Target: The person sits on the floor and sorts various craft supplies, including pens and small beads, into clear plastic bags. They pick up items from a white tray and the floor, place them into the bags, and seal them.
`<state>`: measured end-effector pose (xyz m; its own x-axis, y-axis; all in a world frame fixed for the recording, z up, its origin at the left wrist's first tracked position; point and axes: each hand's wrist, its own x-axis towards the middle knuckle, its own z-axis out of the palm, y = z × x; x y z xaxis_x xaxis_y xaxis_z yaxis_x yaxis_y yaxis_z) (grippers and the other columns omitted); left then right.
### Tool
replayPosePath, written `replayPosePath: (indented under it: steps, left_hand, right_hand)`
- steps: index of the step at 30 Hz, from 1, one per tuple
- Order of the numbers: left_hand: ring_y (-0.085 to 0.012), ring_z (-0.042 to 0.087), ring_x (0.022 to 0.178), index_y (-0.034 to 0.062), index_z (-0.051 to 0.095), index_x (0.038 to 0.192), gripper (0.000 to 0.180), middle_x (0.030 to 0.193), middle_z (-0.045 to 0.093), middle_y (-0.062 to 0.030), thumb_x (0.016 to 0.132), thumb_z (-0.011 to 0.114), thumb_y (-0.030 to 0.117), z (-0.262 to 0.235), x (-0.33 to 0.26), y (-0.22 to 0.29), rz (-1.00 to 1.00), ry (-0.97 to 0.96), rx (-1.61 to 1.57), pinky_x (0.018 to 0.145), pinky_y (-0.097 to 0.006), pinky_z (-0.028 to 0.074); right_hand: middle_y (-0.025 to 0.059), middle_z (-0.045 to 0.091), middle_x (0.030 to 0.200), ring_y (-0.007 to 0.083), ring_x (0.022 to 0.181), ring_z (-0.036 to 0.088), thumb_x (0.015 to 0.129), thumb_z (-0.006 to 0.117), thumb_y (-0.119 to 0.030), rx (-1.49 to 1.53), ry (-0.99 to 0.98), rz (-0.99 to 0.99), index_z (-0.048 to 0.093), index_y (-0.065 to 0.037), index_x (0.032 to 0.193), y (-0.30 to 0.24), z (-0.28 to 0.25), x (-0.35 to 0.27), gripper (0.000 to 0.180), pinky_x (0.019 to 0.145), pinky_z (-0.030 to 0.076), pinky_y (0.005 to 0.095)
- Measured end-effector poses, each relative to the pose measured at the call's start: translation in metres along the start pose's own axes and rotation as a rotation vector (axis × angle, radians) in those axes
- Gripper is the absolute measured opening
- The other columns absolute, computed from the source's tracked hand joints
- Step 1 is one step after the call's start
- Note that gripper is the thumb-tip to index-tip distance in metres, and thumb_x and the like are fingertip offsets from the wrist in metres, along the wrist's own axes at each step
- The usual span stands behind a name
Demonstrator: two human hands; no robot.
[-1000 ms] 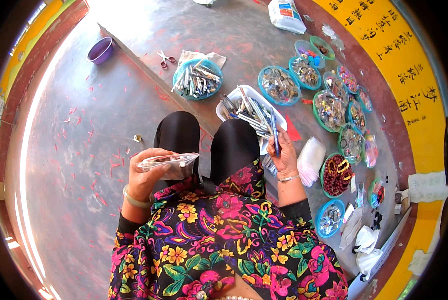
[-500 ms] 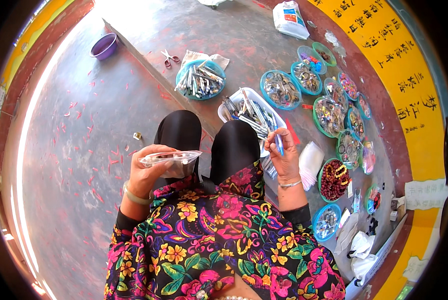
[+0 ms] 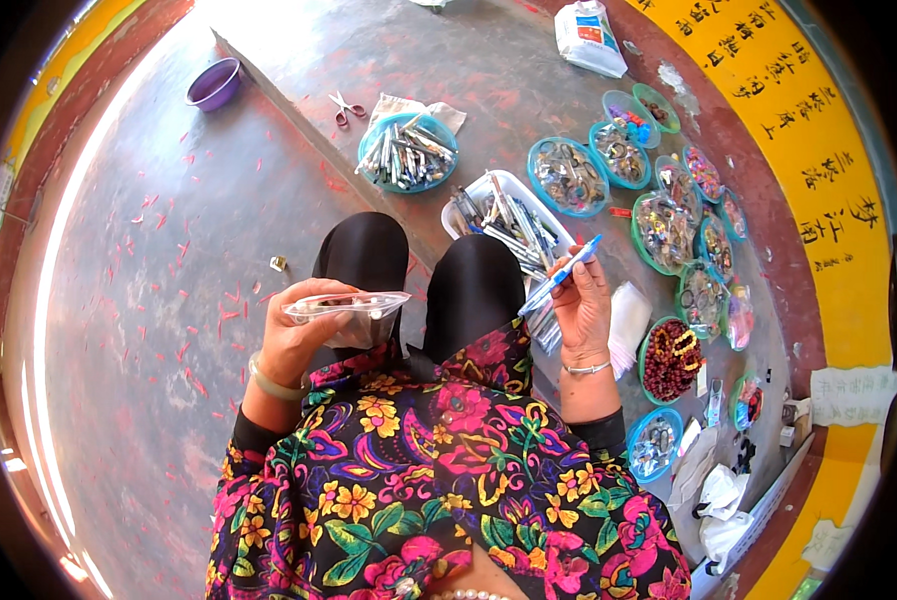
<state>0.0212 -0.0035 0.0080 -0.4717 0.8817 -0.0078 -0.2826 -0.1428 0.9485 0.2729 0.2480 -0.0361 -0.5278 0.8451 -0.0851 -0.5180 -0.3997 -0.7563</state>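
A clear plastic bag (image 3: 374,327) with its mouth open is gripped in my left hand (image 3: 302,322), in front of my left knee. What lies inside it is hard to make out. Between the fingers of my right hand (image 3: 584,308) is a blue and white pen (image 3: 562,275), tilted with its upper end to the right. Just beyond that hand, a white plastic basket (image 3: 453,222) holds many pens. More pens fill a round blue basket (image 3: 447,178) farther off, with a pale cloth partly under it.
Red-handled scissors (image 3: 347,110) and a purple basin (image 3: 214,85) lie on the floor ahead. Several round baskets of small goods stand at right, one with dark red bead strings (image 3: 669,370). A white sack (image 3: 589,40) stands at the far right. Red scraps litter the floor.
My right hand has turned the pen from nearly upright and mostly hidden to a slanted position showing its length. My left hand still holds the bag in nearly the same place.
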Motion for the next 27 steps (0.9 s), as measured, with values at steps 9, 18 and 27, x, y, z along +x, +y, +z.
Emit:
replayPosePath:
  steps: [9, 18, 27]
  left_hand:
    - [-0.0254, 0.065, 0.09, -0.0072, 0.06, 0.102, 0.028, 0.099, 0.066, -0.0204, 0.075, 0.065, 0.001, 0.001, 0.0, 0.003, -0.046, 0.017, 0.004, 0.08, -0.034, 0.054]
    - [-0.0272, 0.062, 0.101, -0.0071, 0.057, 0.108, 0.034, 0.107, 0.063, -0.0214, 0.075, 0.066, -0.004, -0.003, 0.001, -0.001, -0.06, -0.094, -0.082, 0.089, -0.037, 0.05]
    - [-0.0196, 0.061, 0.098, -0.0067, 0.056, 0.113, 0.041, 0.107, 0.063, -0.0153, 0.075, 0.069, -0.002, -0.003, 0.0, 0.003, -0.096, -0.108, -0.064, 0.088, -0.032, 0.049]
  right_hand:
    - [0.0107, 0.063, 0.087, 0.0188, 0.074, 0.065, 0.086, 0.061, -0.005, -0.055, -0.046, -0.093, 0.041, -0.011, 0.127, -0.003, 0.021, 0.005, 0.047, 0.061, 0.055, 0.0259]
    - [0.0201, 0.063, 0.093, 0.0275, 0.079, 0.066, 0.09, 0.055, -0.005, -0.261, -0.311, -0.352, 0.039, -0.007, 0.124, -0.022, 0.126, -0.008, 0.038, 0.069, 0.057, 0.0319]
    - [0.0166, 0.061, 0.1, 0.0232, 0.091, 0.064, 0.089, 0.054, 0.002, -0.368, -0.703, -0.356, 0.043, -0.003, 0.12, 0.0, 0.176, -0.009, 0.033, 0.076, 0.054, 0.03]
